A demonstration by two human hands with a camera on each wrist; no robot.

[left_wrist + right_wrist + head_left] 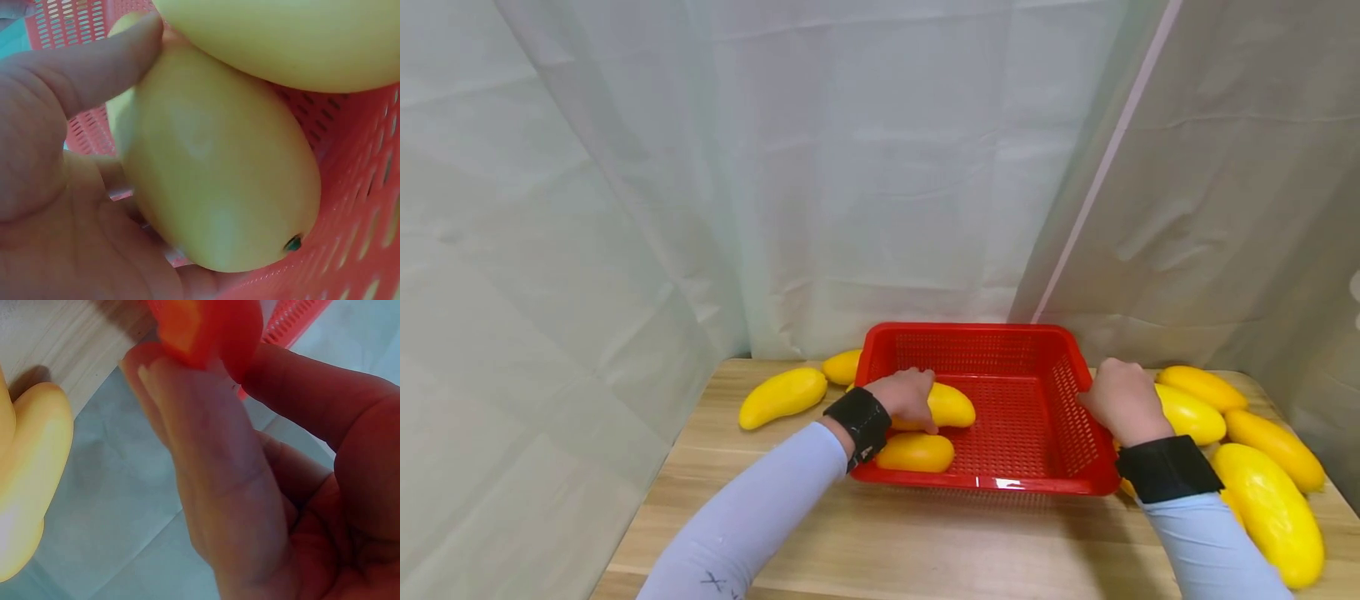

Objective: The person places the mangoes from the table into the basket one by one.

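On the wooden table [925,542], pushed close to the draped white cloth backdrop [887,167], sits a red plastic basket [992,342] with perforated walls, and both hands are at it. Inside the basket, against its left wall, the left hand [906,398] lies over a yellow mango [951,407]; the left wrist view shows the thumb [106,59] and palm curled round the fruit's smooth skin, so the hold is a closed wrap rather than a flat touch, with a dark stem spot at the mango's near end. Just in front of that fruit, in the basket's near left corner, lies a second mango [916,452], and the two seem to touch. At the basket's right rim the right hand [1122,400] is clamped on the edge: the right wrist view shows the fingers [212,462] and thumb pinching the red rim between them, fingers bent tight with no slack. Both forearms wear pale sleeves and a black wristband [1167,468]. Left of the basket, on the table, rest two more mangoes, a large one [782,396] well out from the wall and a smaller one [842,367] just beside the basket's far left corner. Right of the basket lies a cluster of mangoes [1270,467], one of them partly hidden under the right hand and close against the basket's outer wall.
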